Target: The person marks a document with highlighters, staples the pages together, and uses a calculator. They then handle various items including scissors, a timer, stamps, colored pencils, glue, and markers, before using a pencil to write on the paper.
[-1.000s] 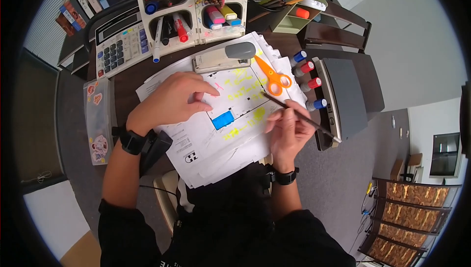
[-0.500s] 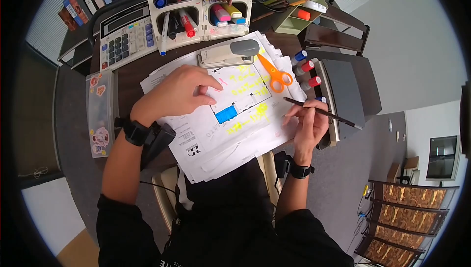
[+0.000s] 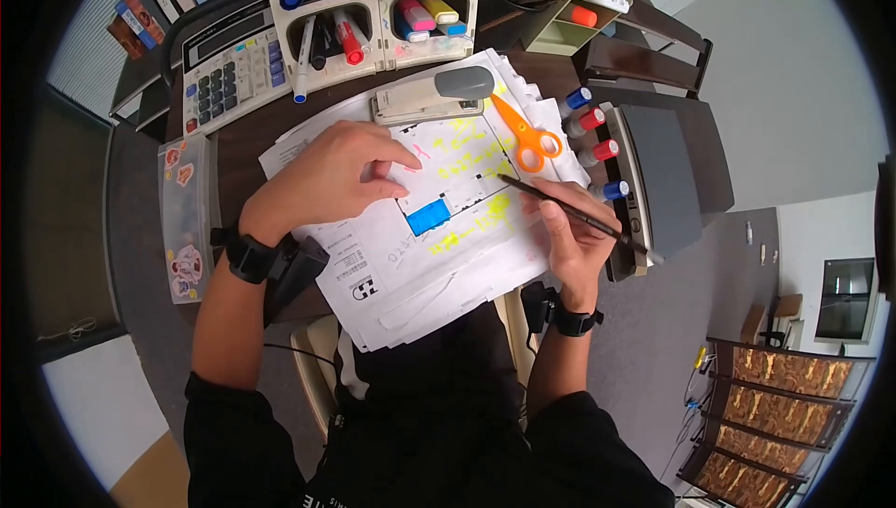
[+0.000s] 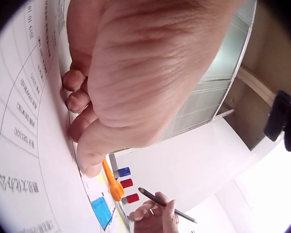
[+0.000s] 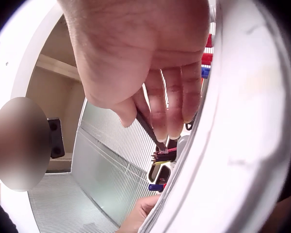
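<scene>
My right hand [image 3: 571,233] pinches a slim black pencil [image 3: 588,221] between thumb and fingers, over the right side of a printed floor plan. One end of the pencil reaches over the yellow-marked part of the sheet [image 3: 467,261]. In the left wrist view the pencil [image 4: 166,204] slants across the fingers. My left hand [image 3: 331,172] rests on the left part of the sheets with fingers bent and nothing held. Close to its thumb lies a blue rectangle [image 3: 429,217] on the plan. A grey-and-white stapler [image 3: 434,97] and orange scissors [image 3: 530,139] lie on the paper's far side.
Red and blue capped markers [image 3: 605,151] stand along the right, beside a dark grey machine [image 3: 658,167]. A calculator [image 3: 229,88] and a white pen organizer [image 3: 378,13] stand at the back. A stickered clear case [image 3: 187,219] lies at the left edge.
The right hand with the pencil lifted away to the right, then came back left over the plan. The left hand has stayed on the sheets.
</scene>
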Available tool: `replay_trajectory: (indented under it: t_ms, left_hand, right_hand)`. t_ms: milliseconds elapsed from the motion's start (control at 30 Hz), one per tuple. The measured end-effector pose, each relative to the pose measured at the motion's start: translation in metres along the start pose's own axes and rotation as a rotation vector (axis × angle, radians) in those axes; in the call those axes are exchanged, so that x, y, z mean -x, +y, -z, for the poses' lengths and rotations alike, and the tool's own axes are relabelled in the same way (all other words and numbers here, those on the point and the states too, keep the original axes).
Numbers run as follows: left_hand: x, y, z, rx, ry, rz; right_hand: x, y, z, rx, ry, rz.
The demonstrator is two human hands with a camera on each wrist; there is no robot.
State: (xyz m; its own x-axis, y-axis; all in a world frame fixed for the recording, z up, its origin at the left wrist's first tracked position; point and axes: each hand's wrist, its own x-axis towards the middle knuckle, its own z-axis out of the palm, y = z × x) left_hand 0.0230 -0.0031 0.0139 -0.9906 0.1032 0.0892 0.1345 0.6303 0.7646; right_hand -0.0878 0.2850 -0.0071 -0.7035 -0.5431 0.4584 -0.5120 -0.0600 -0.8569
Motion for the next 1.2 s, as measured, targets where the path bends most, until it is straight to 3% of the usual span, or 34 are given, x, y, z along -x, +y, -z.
replay_trajectory:
  t_ms: [100,200,567,1200]
  left_hand:
    - [0.0,0.0,-0.002,-0.008,0.004,0.02]
    - [0.0,-0.004,-0.005,-0.001,0.067,-0.069]
    - [-0.001,0.003,-0.003,-0.01,0.027,0.01]
    - [-0.001,0.004,-0.003,-0.022,0.027,0.01]
  right_hand:
    - [-0.001,0.002,-0.009,-0.109,0.041,-0.158]
    - [0.0,0.01,-0.009,-0.21,0.063,-0.205]
    - [0.001,0.007,-0.009,-0.072,0.049,-0.205]
    - [-0.002,0.015,-0.001,-0.342,-0.052,-0.217]
